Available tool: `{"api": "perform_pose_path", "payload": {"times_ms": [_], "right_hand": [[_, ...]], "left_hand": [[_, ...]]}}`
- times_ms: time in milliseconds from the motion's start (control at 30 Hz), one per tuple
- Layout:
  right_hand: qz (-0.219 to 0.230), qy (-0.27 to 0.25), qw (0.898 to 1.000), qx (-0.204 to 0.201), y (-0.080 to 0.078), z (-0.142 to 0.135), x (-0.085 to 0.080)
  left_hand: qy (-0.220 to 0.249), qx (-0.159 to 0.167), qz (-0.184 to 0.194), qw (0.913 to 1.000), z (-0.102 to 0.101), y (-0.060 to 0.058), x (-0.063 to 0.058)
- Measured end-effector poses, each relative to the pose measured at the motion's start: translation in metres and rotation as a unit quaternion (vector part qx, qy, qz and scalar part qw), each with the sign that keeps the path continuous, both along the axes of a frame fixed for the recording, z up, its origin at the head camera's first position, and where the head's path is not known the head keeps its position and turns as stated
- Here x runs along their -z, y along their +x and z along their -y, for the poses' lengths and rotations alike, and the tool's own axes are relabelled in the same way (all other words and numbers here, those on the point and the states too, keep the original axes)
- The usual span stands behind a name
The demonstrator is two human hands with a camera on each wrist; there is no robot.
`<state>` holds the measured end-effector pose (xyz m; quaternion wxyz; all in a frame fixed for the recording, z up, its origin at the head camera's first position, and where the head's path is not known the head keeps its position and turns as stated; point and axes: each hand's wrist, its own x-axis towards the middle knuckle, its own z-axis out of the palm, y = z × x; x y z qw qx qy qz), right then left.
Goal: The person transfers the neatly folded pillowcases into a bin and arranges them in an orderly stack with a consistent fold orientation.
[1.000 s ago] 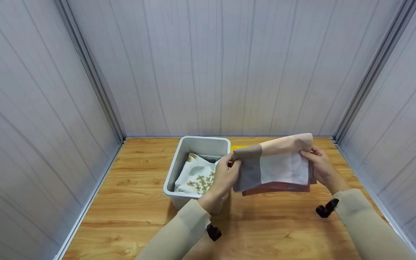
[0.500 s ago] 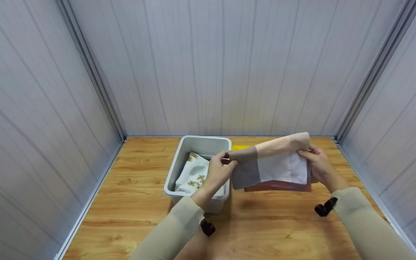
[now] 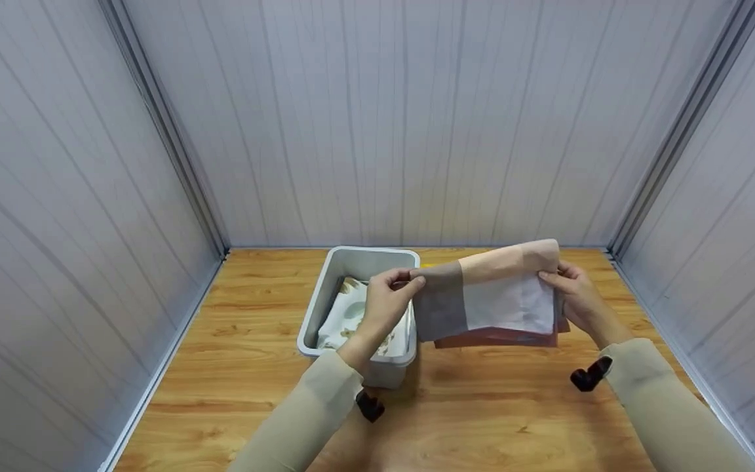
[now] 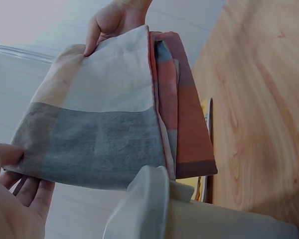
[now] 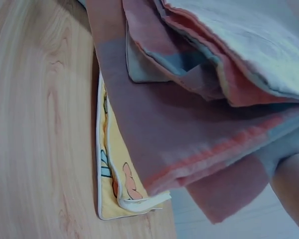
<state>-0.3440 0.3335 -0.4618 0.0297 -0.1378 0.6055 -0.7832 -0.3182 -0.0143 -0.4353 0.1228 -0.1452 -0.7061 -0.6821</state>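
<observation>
A folded checked cloth (image 3: 495, 298) in grey, white, peach and rust red is held up above the table, its layers hanging down. My left hand (image 3: 385, 303) pinches its upper left corner between thumb and fingers, in front of the bin's right side. At the other end my right hand (image 3: 580, 298) grips the cloth's right edge, thumb on the near face. The left wrist view shows the cloth (image 4: 104, 114) stretched between both hands, with several loose layers along its lower side. From the right wrist those layers (image 5: 189, 124) fan apart.
Under my left forearm stands a light grey bin (image 3: 312, 314) with a white, brown-patterned cloth (image 3: 338, 324) inside. A yellow printed fabric piece (image 5: 107, 189) with white piping lies folded on the wooden table (image 3: 233, 393), behind the held cloth. Pale panel walls (image 3: 377, 131) enclose three sides.
My left hand has moved left and slightly up, drawing its corner of the cloth toward the bin. My right hand and the cloth have shifted slightly left.
</observation>
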Motion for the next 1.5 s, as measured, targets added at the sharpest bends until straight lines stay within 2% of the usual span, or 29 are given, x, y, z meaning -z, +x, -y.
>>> {"api": "perform_pose_path", "payload": {"times_ms": [133,233,367,567,700,1033,1200,1300,1500], "right_hand": [[-0.012,0.012,1.0,0.003,0.0,-0.001,-0.003],[-0.019,0.018,1.0,0.001,0.001,-0.001,-0.005],[-0.02,0.02,1.0,0.001,0.002,-0.001,-0.007],[-0.039,0.019,0.999,0.01,0.002,0.001,-0.013],[-0.056,0.014,0.998,0.004,0.0,0.003,-0.019],[-0.073,0.08,0.994,0.015,-0.003,0.011,-0.04],[-0.081,0.092,0.992,0.026,-0.005,0.018,-0.051],[-0.089,0.118,0.989,0.032,-0.006,0.024,-0.055],[-0.103,0.163,0.981,0.005,-0.008,0.038,-0.062]], "left_hand": [[0.006,0.015,0.006,0.9999,0.004,0.001,-0.007],[0.018,0.026,0.001,0.9995,0.006,-0.008,-0.004],[0.009,0.029,-0.012,0.9995,0.009,-0.021,0.003],[-0.053,0.028,-0.017,0.9981,0.013,-0.026,0.005],[-0.093,0.015,-0.023,0.9953,0.014,-0.027,0.005],[-0.135,-0.007,-0.054,0.9894,0.02,-0.031,0.009],[-0.146,0.025,-0.057,0.9873,0.023,-0.034,0.009],[-0.154,0.052,-0.051,0.9855,0.022,-0.034,0.008],[-0.198,0.094,-0.062,0.9736,0.01,-0.032,0.001]]}}
